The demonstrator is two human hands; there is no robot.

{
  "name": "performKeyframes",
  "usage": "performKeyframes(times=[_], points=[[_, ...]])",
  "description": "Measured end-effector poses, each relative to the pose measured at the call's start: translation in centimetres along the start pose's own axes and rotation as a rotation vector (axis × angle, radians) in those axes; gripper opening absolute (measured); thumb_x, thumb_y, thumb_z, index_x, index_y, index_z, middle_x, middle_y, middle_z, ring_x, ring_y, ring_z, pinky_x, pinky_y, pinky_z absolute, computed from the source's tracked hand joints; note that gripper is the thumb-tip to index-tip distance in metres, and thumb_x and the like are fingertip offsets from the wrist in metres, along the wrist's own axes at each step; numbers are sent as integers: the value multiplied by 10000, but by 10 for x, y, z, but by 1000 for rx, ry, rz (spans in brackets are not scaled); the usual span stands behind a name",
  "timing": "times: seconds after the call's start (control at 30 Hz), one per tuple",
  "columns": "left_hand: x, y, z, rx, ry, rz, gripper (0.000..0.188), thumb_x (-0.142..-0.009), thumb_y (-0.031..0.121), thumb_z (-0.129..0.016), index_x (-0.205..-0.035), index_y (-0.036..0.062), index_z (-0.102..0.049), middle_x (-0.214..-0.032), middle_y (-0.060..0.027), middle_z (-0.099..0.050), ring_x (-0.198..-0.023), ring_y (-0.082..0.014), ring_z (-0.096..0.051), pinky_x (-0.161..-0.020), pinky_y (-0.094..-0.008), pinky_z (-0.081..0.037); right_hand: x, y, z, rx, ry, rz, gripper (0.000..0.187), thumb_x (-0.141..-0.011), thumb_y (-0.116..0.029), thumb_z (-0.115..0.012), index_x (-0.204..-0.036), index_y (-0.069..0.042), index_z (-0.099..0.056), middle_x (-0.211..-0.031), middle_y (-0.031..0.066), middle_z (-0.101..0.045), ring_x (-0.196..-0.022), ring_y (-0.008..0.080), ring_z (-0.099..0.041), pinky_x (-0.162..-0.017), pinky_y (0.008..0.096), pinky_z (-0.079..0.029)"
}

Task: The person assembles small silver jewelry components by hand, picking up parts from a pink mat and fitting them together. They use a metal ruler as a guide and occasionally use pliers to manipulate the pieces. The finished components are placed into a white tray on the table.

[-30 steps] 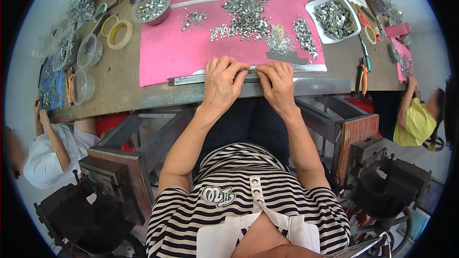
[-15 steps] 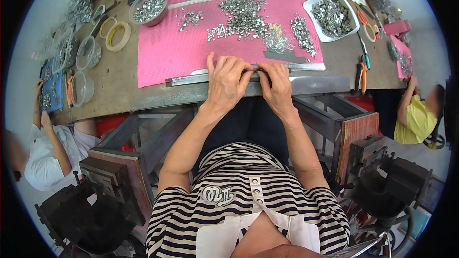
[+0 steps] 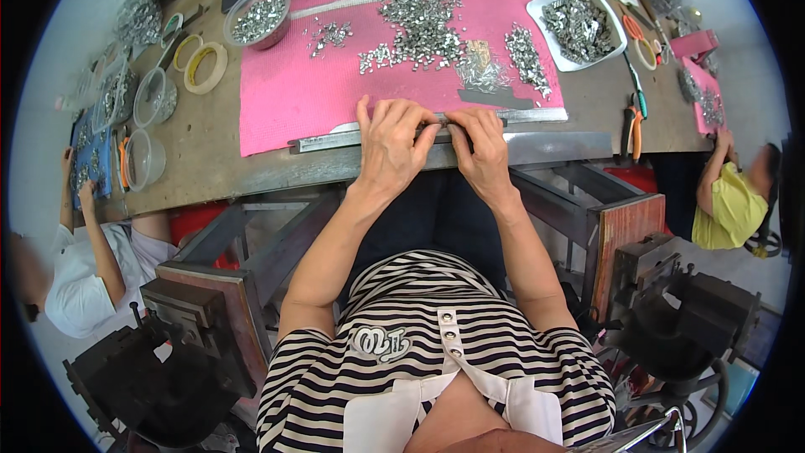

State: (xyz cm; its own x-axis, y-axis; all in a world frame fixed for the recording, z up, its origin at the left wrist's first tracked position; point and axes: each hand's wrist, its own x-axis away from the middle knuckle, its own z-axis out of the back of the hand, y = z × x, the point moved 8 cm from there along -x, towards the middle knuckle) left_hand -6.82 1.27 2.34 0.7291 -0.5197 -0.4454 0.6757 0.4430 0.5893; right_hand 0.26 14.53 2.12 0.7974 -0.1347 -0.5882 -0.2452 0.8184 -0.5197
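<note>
My left hand (image 3: 391, 144) and my right hand (image 3: 481, 144) lie side by side on a long metal strip (image 3: 335, 139) at the near edge of the pink mat (image 3: 293, 92). The fingers of both hands press down and curl over the strip's middle, hiding it there. Whether small parts sit under the fingertips cannot be made out. Just beyond my hands lie heaps of small shiny metal pieces (image 3: 419, 13) on the mat, with a thin row of them (image 3: 527, 54) to the right.
Clear bowls of metal pieces (image 3: 258, 17) and tape rolls (image 3: 205, 65) stand at the left of the wooden table (image 3: 201, 151). A white tray of pieces (image 3: 579, 27), scissors and orange-handled pliers (image 3: 631, 126) lie right. Other people sit at the left (image 3: 80, 260) and right (image 3: 729, 201).
Both hands stay on the strip; the fingers have shifted slightly along it, and the view has tilted a little.
</note>
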Motion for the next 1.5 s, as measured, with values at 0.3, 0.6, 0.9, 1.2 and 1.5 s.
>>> performKeyframes(times=[0.3,0.6,0.9,1.2,1.5], points=[[4,-14,19,-5,45,61,99,-924,154,-726,-997,88,-739,-943,-42,-689,-939,-247,-606,-1075,-504,-332,0,1,-1,-18,-1,-6,224,-859,17,-731,-1077,-27,-701,-1007,109,-671,-950,311,-631,-855,421,-468],[10,-9,12,-41,82,-22,98,-885,140,-758,-973,97,-751,-970,-41,-652,-955,-242,-569,-998,-446,-348,-8,-13,-7,109,-48,16,197,-854,-90,-780,-1039,-68,-717,-967,62,-632,-940,271,-590,-846,412,-436],[9,-6,13,-77,120,-10,149,-874,194,-780,-982,96,-752,-961,-45,-641,-972,-256,-570,-1022,-482,-348,-13,-16,-12,89,-117,-2,188,-867,-49,-722,-1052,-75,-718,-960,75,-619,-935,283,-581,-842,426,-429],[15,-8,8,-85,184,-21,206,-858,191,-798,-1021,91,-721,-975,-45,-643,-974,-255,-591,-1068,-504,-332,-65,-2,-30,33,-153,93,140,-899,-35,-680,-1029,-61,-724,-911,76,-630,-905,284,-603,-830,409,-423],[20,-10,14,36,311,-55,103,-926,140,-738,-1016,93,-718,-988,-45,-676,-962,-248,-628,-1104,-504,-351,-93,4,-79,140,-256,181,111,-893,-85,-680,-977,-100,-751,-908,87,-618,-922,278,-614,-833,427,-418]])
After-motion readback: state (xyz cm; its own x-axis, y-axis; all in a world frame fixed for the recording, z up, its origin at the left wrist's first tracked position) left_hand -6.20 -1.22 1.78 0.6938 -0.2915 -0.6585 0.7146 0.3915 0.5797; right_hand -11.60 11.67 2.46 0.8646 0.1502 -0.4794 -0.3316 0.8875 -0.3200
